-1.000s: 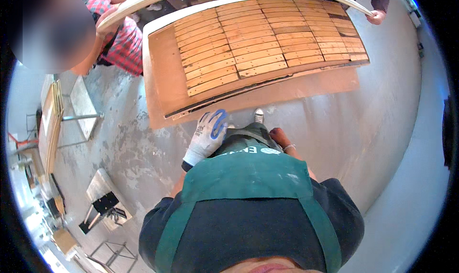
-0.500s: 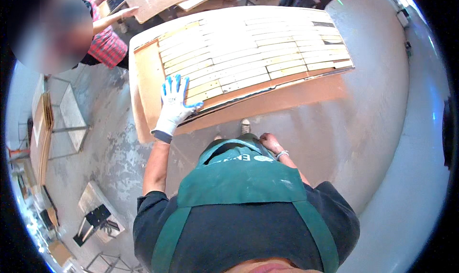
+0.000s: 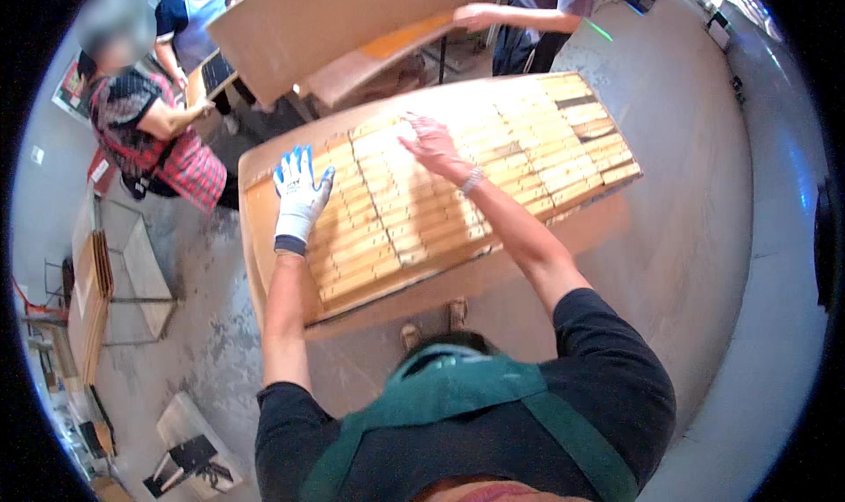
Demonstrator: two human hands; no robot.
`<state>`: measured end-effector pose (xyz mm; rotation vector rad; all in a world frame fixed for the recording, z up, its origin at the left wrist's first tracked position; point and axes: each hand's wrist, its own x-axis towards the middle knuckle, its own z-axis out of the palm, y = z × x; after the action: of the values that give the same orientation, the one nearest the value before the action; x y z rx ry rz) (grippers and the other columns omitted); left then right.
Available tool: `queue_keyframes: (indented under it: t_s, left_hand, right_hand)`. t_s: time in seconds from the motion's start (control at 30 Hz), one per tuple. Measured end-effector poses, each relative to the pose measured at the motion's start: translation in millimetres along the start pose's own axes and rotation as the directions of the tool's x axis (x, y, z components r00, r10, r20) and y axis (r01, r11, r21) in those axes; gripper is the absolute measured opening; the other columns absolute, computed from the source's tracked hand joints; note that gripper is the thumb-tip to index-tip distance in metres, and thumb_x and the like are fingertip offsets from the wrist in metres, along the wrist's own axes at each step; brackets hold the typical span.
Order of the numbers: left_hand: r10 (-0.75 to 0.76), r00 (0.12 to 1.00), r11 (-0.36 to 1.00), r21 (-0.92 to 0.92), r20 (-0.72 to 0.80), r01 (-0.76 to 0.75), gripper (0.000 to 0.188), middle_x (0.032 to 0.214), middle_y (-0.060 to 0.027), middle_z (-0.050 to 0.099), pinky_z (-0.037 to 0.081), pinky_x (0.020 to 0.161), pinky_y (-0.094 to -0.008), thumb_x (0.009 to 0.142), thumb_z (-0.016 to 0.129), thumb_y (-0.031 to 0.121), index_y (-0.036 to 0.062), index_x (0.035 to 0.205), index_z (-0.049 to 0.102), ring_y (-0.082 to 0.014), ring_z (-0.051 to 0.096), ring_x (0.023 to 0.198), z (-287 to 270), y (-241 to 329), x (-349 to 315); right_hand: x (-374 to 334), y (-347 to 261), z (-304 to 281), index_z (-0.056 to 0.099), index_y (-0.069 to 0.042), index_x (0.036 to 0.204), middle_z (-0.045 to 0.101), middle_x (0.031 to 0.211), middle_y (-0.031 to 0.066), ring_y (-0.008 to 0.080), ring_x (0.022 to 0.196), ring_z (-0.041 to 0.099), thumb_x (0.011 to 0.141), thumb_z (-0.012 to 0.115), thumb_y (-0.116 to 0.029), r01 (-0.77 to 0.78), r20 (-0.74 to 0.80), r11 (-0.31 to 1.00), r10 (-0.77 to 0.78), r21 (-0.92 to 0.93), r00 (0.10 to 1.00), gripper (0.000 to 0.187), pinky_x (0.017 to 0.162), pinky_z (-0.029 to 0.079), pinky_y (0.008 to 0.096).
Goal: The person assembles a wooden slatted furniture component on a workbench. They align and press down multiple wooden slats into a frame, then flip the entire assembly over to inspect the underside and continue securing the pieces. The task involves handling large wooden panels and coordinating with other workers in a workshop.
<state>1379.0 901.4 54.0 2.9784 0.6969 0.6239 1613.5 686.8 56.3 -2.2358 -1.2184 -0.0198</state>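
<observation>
- Nearest the camera, a person in a green apron [image 3: 458, 396] leans over a workshop table, both arms stretched out; their shoes show just below the near edge of the board [image 3: 264, 229].
- The left hand [image 3: 299, 190], in a white-and-blue glove, lies flat with fingers spread on the left end of the slats [image 3: 422, 212], pressing down, gripping nothing.
- The right hand [image 3: 431, 141], bare with a bracelet at the wrist, rests open, palm down, farther in on the same rows; it grips nothing either.
- The slats are short pale wooden strips laid side by side in rows across the board. They look stiff and light, loose enough to slide under a push; a single strip would best be pinched by its long edges, a row pushed flat from above.
- Farther off, another person's hand [image 3: 475, 14] steadies a large tilted panel [image 3: 352, 18]; a person in a checked apron [image 3: 172, 150] stands at far left.
- Hard to tell: whether the strips are glued or loose, and what carries the board. The fisheye bends its edges.
</observation>
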Motion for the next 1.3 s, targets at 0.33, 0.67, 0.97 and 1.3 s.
queue_keyframes:
  t_s: [0.33,0.67,0.97,1.3]
  left_hand:
    - [-0.155,0.953,0.982,0.150,0.262,0.118,0.083,0.163,-0.0184,0.030,0.009,0.122,-0.0590,0.099,0.039,0.065,0.0058,0.158,0.030,-0.0423,0.021,0.151,57,-28,24]
    - [-0.161,0.986,0.986,0.040,0.042,0.159,0.069,0.157,-0.0202,0.038,0.024,0.117,-0.0575,0.100,0.051,0.052,0.0074,0.151,0.039,-0.0426,0.033,0.144,44,-58,5]
    - [-0.259,0.965,0.966,0.033,0.031,0.258,0.062,0.149,-0.0224,0.047,0.027,0.116,-0.0539,0.103,0.049,0.047,0.0078,0.150,0.041,-0.0402,0.040,0.140,55,-107,-54]
    - [-0.256,0.966,0.966,-0.004,0.029,0.257,0.069,0.152,-0.0245,0.044,0.025,0.117,-0.0526,0.103,0.046,0.052,0.0020,0.150,0.040,-0.0428,0.038,0.141,76,-97,-25]
  right_hand:
    - [46,8,83,0.032,-0.002,0.156,0.025,0.166,0.0166,0.0376,0.155,0.013,0.097,0.035,-0.071,0.132,0.198,0.960,-0.084,-0.246,0.977,0.091,0.124,0.007,0.0578]
    - [-18,-10,47,0.042,-0.006,0.150,0.034,0.161,0.0151,0.0355,0.151,0.025,0.097,0.049,-0.062,0.391,0.128,0.918,-0.380,-0.075,0.916,0.077,0.122,0.017,0.0564]
    - [-156,-10,-19,0.043,-0.010,0.149,0.035,0.159,0.0118,0.0340,0.153,0.020,0.078,0.072,-0.061,0.570,0.400,0.821,-0.524,0.003,0.752,0.092,0.125,0.010,0.0535]
    - [-154,0,-6,0.042,-0.007,0.150,0.036,0.160,0.0131,0.0323,0.154,0.021,0.085,0.066,-0.059,0.599,0.335,0.798,-0.585,0.071,0.739,0.086,0.125,0.011,0.0524]
